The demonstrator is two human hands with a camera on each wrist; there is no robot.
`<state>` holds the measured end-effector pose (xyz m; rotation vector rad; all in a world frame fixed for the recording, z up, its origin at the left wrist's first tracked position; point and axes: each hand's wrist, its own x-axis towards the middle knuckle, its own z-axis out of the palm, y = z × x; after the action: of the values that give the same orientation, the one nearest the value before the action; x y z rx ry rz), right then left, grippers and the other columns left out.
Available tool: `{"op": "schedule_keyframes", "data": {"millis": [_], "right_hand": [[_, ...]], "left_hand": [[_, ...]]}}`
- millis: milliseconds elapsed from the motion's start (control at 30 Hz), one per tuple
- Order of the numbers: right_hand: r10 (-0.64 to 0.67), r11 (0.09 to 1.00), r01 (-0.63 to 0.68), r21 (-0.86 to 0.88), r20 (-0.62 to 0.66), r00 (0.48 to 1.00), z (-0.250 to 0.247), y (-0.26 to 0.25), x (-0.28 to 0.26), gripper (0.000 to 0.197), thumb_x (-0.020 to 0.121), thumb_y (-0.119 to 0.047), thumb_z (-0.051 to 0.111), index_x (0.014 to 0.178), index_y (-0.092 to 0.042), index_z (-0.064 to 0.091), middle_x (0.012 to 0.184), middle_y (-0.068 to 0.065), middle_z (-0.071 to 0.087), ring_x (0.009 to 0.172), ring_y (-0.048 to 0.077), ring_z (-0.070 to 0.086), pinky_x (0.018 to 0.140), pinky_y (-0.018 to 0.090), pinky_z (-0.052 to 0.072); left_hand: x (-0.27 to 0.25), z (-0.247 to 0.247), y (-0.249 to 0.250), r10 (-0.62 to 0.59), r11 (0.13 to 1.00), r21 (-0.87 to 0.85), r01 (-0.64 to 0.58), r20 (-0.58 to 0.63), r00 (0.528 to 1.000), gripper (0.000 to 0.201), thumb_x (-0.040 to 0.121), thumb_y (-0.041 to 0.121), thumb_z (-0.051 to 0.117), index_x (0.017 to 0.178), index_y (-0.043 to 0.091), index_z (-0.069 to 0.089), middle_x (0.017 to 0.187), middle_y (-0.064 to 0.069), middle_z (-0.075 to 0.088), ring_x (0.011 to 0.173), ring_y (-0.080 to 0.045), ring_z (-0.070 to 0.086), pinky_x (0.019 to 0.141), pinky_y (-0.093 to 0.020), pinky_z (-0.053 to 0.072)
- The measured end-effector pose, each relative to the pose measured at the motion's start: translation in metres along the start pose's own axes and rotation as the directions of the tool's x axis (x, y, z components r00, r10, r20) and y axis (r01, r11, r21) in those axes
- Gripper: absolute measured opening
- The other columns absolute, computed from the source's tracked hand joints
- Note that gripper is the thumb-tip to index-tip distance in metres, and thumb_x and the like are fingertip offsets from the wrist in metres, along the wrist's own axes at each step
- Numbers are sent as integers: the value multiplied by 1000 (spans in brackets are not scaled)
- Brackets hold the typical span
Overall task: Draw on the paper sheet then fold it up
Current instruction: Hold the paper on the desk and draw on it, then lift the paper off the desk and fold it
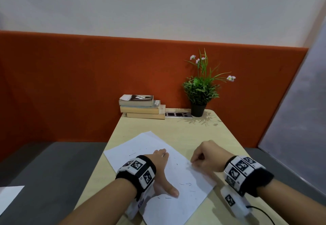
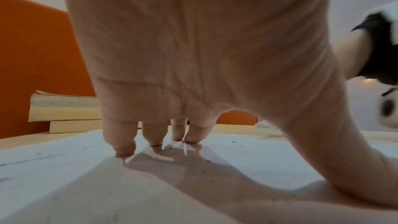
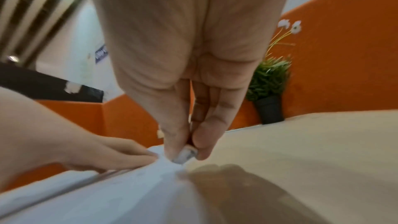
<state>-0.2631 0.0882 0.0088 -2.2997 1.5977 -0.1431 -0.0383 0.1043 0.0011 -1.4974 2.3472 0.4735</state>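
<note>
A white paper sheet [image 1: 185, 180] with several small pen marks lies slantwise on the beige table [image 1: 220, 145]. My left hand [image 1: 163, 170] rests flat on the sheet, thumb splayed toward me; in the left wrist view its fingertips [image 2: 126, 149] press the paper [image 2: 64, 168]. My right hand [image 1: 193, 162] is at the sheet's right edge with fingers curled. In the right wrist view, the right hand [image 3: 185, 154] pinches that edge between thumb and forefinger, and the paper [image 3: 107, 202] rises slightly toward them. A small grey-white thing shows between the fingertips; I cannot tell what it is.
A stack of three books [image 1: 142, 108], a socket panel [image 1: 178, 114] and a potted plant [image 1: 200, 90] stand at the table's far end against an orange partition [image 1: 70, 83]. Another white sheet [image 1: 8, 196] lies on the grey surface to the left. A black cable [image 1: 261, 210] trails by my right wrist.
</note>
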Motion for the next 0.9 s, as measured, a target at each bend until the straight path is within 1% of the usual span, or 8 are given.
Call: {"op": "schedule_keyframes", "data": {"millis": [133, 267, 467, 633, 700, 767, 833, 900], "right_hand": [[150, 989, -149, 23, -74, 986, -7, 33, 31, 8, 86, -16, 79, 91, -13, 84, 83, -6, 75, 80, 8, 68, 64, 10, 48], [212, 977, -211, 22, -132, 968, -10, 45, 47, 5, 84, -16, 80, 87, -14, 83, 77, -6, 70, 80, 12, 67, 68, 19, 52], [244, 960, -258, -106, -129, 961, -8, 31, 43, 25, 93, -19, 65, 116, -16, 75, 118, 4, 70, 105, 24, 68, 90, 32, 57], [167, 981, -172, -86, -63, 984, 16, -9, 19, 38, 95, -41, 63, 126, -20, 69, 124, 2, 65, 105, 20, 63, 93, 34, 54], [180, 979, -179, -98, 4, 984, 23, -21, 13, 49, 96, -44, 61, 135, -16, 61, 129, 5, 63, 111, 23, 62, 97, 35, 52], [219, 967, -213, -138, 27, 975, 26, -27, 9, 57, 94, -44, 63, 140, -12, 53, 134, 7, 60, 120, 27, 60, 101, 39, 51], [273, 953, -265, -147, 36, 961, 24, -32, 4, 64, 92, -43, 68, 143, -10, 49, 137, 9, 57, 123, 29, 58, 103, 41, 51], [323, 940, -316, -127, 37, 946, 21, -36, -2, 65, 92, -39, 71, 144, -7, 47, 141, 10, 56, 128, 29, 57, 105, 39, 50]], "left_hand": [[7, -3, -4, 39, 999, -8, -38, 30, 999, 137, 73, 75, 73, 160, 12, -12, 167, 5, -21, 155, -13, -2, 122, -41, 19], [17, -6, -7, 94, 996, 0, -94, 57, 994, 139, 71, 73, 76, 160, 12, -13, 167, 8, -20, 155, -12, -2, 124, -39, 15], [12, -11, 3, 187, 982, 35, -186, -26, 982, 126, 76, 60, 80, 162, 13, 2, 169, 8, -9, 154, -11, 3, 121, -33, 15], [-2, -4, -8, 108, 986, -95, -136, -259, 960, 89, 86, 50, 76, 158, 22, 32, 153, 0, 43, 134, -16, 45, 107, -28, 38], [-17, -3, -20, 58, 981, -156, -114, -324, 944, 52, 93, 32, 72, 141, 19, 58, 130, 0, 64, 100, -8, 60, 83, -14, 45], [-31, 4, -34, -5, 988, -144, -54, -379, 925, 16, 95, 16, 64, 107, 15, 75, 103, 1, 73, 73, -3, 58, 64, -7, 40], [-43, 15, -46, -114, 989, -129, 65, -416, 902, 19, 94, 18, 63, 77, 10, 70, 79, 0, 72, 61, -12, 57, 58, -19, 45], [-52, 23, -52, -244, 969, -146, 199, -431, 869, 37, 96, 35, 64, 68, 11, 59, 69, -3, 64, 57, -20, 53, 56, -28, 41]]}}
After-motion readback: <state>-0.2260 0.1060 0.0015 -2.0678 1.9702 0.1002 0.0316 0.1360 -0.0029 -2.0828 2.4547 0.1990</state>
